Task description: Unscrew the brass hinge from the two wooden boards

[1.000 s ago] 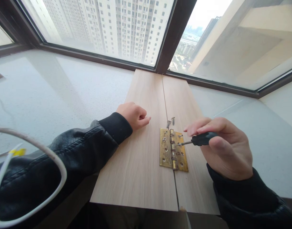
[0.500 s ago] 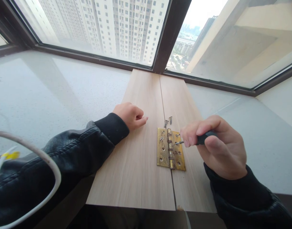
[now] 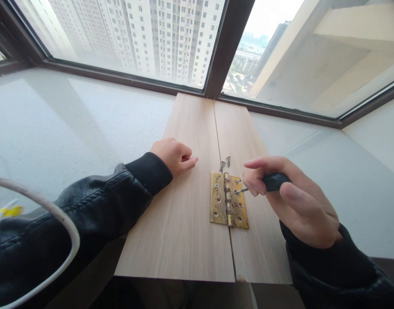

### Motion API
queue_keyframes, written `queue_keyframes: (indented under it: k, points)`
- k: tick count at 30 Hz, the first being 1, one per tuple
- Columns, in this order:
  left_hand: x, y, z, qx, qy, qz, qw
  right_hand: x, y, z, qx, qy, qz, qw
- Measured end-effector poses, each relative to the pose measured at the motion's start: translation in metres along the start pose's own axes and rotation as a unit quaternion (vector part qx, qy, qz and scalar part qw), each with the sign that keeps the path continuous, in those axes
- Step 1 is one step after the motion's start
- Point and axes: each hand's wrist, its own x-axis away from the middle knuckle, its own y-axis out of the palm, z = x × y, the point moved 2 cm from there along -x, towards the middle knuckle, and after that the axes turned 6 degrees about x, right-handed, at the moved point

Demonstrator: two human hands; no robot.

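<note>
A worn brass hinge (image 3: 218,207) lies opened flat across the seam between two pale wooden boards (image 3: 180,240). My right hand (image 3: 290,197) grips a screwdriver (image 3: 276,182) with a dark handle. Its metal shaft slants left, and the tip meets the hinge's right leaf at a hole near the knuckle; whether a screw sits there I cannot tell. Loose screws (image 3: 228,161) rest just beyond the hinge's far edge. My left hand (image 3: 175,156) rests on the left board with its fingers curled in, left of the hinge; nothing shows in it.
The boards lie on a white sill (image 3: 119,116) and reach the dark window frame (image 3: 212,86). A white cable (image 3: 66,223) loops in front of my left sleeve, near a yellow tag (image 3: 11,211). The boards' near edge overhangs a dark space.
My right hand has turned on the screwdriver, its index finger straightening and its thumb moving off the handle's end. The tip stays at the hinge. The left hand keeps its place on the board.
</note>
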Motion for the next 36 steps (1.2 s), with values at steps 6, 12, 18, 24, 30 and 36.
queue_keyframes:
  k: [6,12,18,24,30,36]
  points:
    - [-0.001,0.001,-0.001,0.004,-0.003,-0.003,1.0,-0.005,-0.002,0.008,-0.013,-0.015,0.08,0.997]
    - [0.0,0.0,0.0,0.007,0.001,-0.003,1.0,0.005,-0.02,-0.006,0.2,-0.025,0.116,0.973]
    - [0.001,0.0,0.001,0.008,0.009,0.005,1.0,0.02,-0.049,-0.018,0.447,0.019,0.141,0.883]
    - [0.001,-0.002,0.002,0.004,0.0,-0.002,1.0,0.015,-0.057,-0.023,0.502,-0.078,-0.017,0.861]
    - [0.001,-0.002,0.003,0.003,0.001,-0.004,1.0,0.009,-0.06,-0.024,0.517,-0.102,-0.063,0.847]
    - [0.0,-0.002,0.002,0.004,0.004,-0.003,1.0,0.004,-0.052,-0.022,0.495,-0.1,-0.115,0.856]
